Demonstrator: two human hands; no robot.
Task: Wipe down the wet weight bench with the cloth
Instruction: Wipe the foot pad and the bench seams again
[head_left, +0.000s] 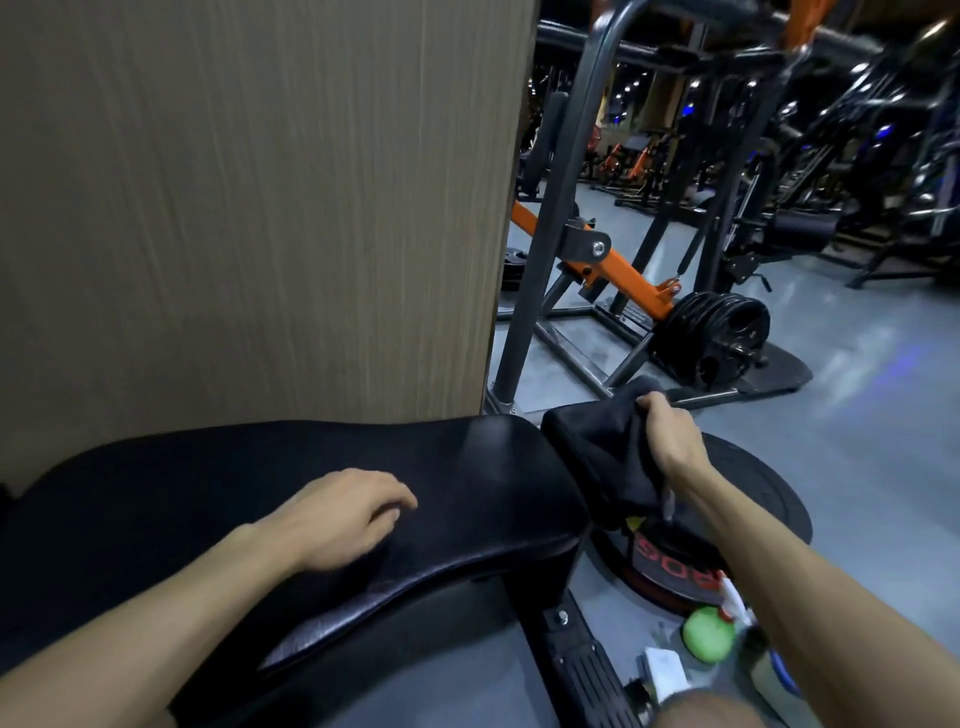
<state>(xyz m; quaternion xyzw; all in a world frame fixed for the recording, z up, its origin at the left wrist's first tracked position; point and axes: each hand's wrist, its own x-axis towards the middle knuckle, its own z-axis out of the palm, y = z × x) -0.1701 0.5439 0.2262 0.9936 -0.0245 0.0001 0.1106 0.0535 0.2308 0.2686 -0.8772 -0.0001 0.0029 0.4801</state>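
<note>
Fingers of the right hand (670, 439) curl round a bunched dark cloth (597, 457), held just off the bench's end at about three o'clock from the pad's middle. Left hand (343, 514) rests on the black bench pad (467, 467), its fingers loosely bent and close together. At five o'clock, a green spray bottle (707, 634) lies on the floor.

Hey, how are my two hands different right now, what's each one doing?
The left hand rests on the black bench pad, fingers loosely curled, holding nothing. The right hand grips the dark cloth past the pad's end, off its top. Both arms are bare.
</note>
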